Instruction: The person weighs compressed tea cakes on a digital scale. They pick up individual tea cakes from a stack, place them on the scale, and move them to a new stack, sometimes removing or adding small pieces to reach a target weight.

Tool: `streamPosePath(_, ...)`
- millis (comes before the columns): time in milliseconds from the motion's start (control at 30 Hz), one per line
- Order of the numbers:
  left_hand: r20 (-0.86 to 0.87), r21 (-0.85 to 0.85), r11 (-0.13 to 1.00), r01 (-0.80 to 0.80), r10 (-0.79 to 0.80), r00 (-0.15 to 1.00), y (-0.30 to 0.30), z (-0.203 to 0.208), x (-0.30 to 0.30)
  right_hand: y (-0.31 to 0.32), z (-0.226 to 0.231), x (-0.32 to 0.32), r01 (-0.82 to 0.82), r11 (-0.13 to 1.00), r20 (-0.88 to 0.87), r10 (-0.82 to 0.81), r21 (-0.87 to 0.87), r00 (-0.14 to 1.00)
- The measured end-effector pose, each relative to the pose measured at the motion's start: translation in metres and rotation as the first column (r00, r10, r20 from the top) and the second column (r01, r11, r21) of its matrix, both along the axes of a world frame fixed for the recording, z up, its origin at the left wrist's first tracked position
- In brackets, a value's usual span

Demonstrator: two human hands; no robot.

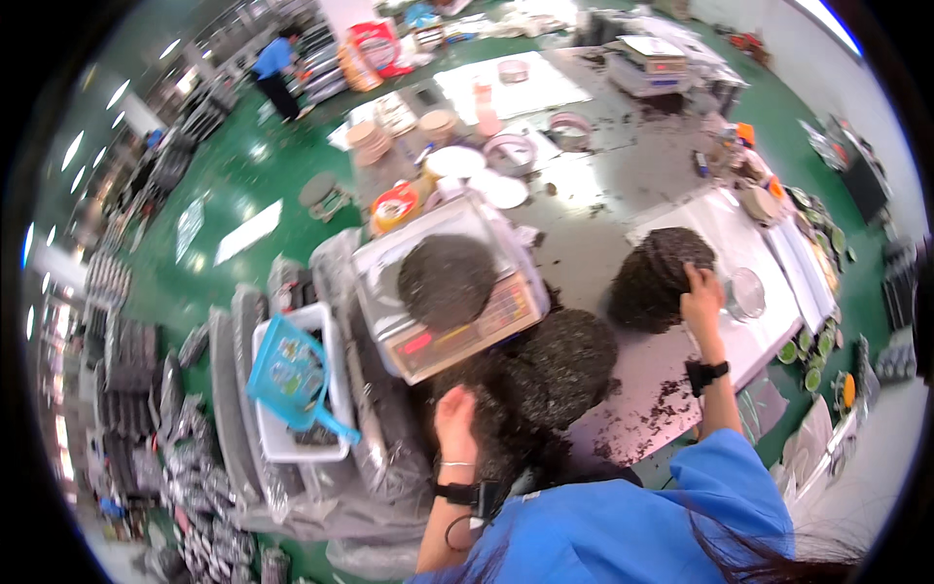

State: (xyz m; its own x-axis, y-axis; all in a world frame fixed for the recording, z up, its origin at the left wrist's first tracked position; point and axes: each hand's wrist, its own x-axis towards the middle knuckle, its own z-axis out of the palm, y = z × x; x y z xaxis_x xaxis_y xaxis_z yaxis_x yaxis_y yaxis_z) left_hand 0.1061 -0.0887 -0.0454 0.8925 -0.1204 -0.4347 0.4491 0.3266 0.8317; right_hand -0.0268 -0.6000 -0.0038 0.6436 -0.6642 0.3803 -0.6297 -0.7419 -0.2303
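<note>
While the head camera looks down, these lines describe its single fisheye view.

Head view, worktop point(603, 185): grey, long, strewn with dark crumbs, stretching away from the person in a blue top.

Head view, left hand point(455, 420): low in the middle, wrist strapped with a black band, fingers curled down into a loose dark heap point(506, 428) of leafy material at the near edge of the worktop. Its grip looks pressed into the heap; how much it pinches cannot be told.

Head view, right hand point(700, 300): raised to the right, also wearing a black wristband, fingers resting on the right side of a dark round cake point(662, 277) that sits on a white board point(739, 341). The grip is laid against the cake, fingers bent and partly spread.

Head view, second cake point(564, 362): a dark mound between the two hands, touching the loose heap.

Head view, scale point(452, 311): just beyond the left hand, a weighing scale wrapped in clear plastic, carrying another dark round cake point(446, 280) on its pan.

Head view, left side: a blue scoop point(290, 375) lies tilted in a white tray point(321, 321) beside the scale.

Head view, far worktop: white plates point(457, 161), round tins and a second scale point(650, 60) stand well apart from the hands.

Head view, background: another person point(275, 68) in blue stands on the green floor point(243, 175).
</note>
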Motion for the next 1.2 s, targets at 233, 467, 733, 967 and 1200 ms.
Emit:
streamPosePath(233,-0.168,-0.064,0.998,-0.029,0.018,0.986,0.022,-0.012,-0.046,0.089,0.057,0.029,-0.210,0.972,0.241,0.230,-0.107,0.943)
streamPosePath(467,-0.179,-0.046,0.999,-0.017,0.008,0.984,0.014,-0.004,-0.057,0.198,0.052,0.097,-0.559,0.829,0.260,0.538,0.006,0.802)
streamPosePath(733,-0.168,0.003,1.000,0.004,-0.004,0.986,0.010,-0.001,-0.056,0.292,0.052,0.177,-0.760,0.648,0.233,0.746,-0.043,0.623)
streamPosePath(967,0.077,0.169,0.953,0.250,-0.266,0.961,-0.036,-0.016,-0.053,0.263,0.022,0.192,-0.764,0.637,0.211,0.765,-0.106,0.608)
streamPosePath(1200,0.377,0.879,0.469,0.082,-0.791,0.481,-0.080,-0.016,-0.077,0.197,0.058,0.048,-0.380,0.917,0.463,0.390,-0.118,0.796)
